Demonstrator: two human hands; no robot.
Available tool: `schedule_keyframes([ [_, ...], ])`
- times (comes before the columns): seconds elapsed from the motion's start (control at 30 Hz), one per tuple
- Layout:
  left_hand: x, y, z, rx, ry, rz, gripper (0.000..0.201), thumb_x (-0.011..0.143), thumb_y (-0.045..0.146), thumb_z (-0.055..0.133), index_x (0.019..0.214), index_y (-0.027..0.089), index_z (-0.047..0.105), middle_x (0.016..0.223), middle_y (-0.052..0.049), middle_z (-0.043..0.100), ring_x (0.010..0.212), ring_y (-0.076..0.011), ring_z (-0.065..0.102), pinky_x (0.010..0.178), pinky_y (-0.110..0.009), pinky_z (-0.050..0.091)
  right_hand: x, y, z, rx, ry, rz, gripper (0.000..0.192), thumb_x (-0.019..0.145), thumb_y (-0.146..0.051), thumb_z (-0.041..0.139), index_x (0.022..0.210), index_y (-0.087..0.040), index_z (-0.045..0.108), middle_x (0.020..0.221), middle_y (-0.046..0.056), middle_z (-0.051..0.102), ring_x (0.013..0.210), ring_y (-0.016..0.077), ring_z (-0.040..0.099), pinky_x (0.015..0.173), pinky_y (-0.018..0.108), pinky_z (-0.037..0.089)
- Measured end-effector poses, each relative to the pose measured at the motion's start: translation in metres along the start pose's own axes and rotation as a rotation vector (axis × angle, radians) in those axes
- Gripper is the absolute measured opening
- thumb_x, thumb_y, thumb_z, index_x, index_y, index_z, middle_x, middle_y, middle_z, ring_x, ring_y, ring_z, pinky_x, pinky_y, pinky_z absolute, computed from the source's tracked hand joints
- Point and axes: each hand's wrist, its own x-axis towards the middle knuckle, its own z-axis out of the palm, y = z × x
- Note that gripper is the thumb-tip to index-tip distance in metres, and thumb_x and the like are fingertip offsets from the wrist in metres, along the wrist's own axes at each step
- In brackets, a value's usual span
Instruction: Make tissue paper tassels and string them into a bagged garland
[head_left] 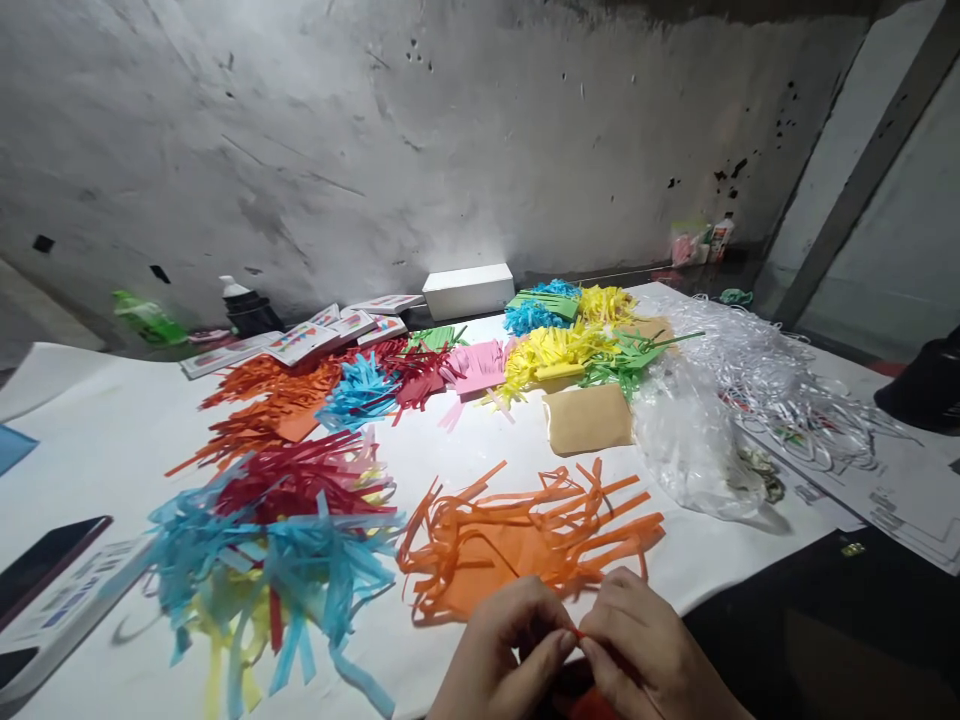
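Both hands meet at the lower frame edge: left hand [499,655] and right hand [652,655] pinch a narrow red paper strip [579,634] between their fingertips. Just beyond lies a pile of orange fringed paper strips [525,540] on the white table sheet [112,440]. Left of it sits a blue, red and yellow strip heap [285,550]; a crumpled clear plastic bag [694,440] lies to the right.

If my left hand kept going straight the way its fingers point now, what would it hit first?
The left hand points right, its fingertips already meeting the right hand at a small red paper piece. That piece, then the right hand's fingers, come first.
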Motion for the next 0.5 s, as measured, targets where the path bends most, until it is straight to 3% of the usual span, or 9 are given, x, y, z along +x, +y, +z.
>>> schedule_keyframes([
  [0.17, -0.003, 0.003, -0.004, 0.218, -0.002, 0.148, 0.019, 0.094, 0.028, 0.059, 0.084, 0.018, 0.071, 0.074, -0.006, 0.069, 0.064, -0.0145, 0.061, 0.059, -0.02, 0.044, -0.003, -0.004, 0.004, -0.098, -0.001, -0.002, 0.024, 0.098, -0.009, 0.039, 0.084, -0.021, 0.055, 0.07, 0.001, 0.059, 0.066, 0.0164, 0.053, 0.067, 0.031, 0.047],
  [0.3, -0.008, 0.004, -0.007, 0.309, 0.006, 0.167, 0.016, 0.093, 0.02, 0.056, 0.085, 0.018, 0.069, 0.074, -0.006, 0.069, 0.062, -0.0132, 0.061, 0.056, -0.019, 0.043, -0.005, -0.003, 0.002, 0.015, -0.05, 0.057, 0.018, 0.102, -0.016, 0.042, 0.092, -0.021, 0.056, 0.078, 0.002, 0.064, 0.073, 0.0171, 0.057, 0.069, 0.029, 0.049],
  [0.5, -0.01, 0.001, -0.005, 0.372, 0.047, 0.181, 0.018, 0.094, 0.016, 0.051, 0.089, 0.018, 0.068, 0.078, -0.007, 0.069, 0.063, -0.0134, 0.062, 0.057, -0.019, 0.044, -0.008, -0.003, 0.009, 0.051, -0.042, 0.052, 0.02, 0.1, -0.013, 0.041, 0.089, -0.021, 0.055, 0.076, 0.001, 0.062, 0.071, 0.0166, 0.057, 0.069, 0.029, 0.05],
])
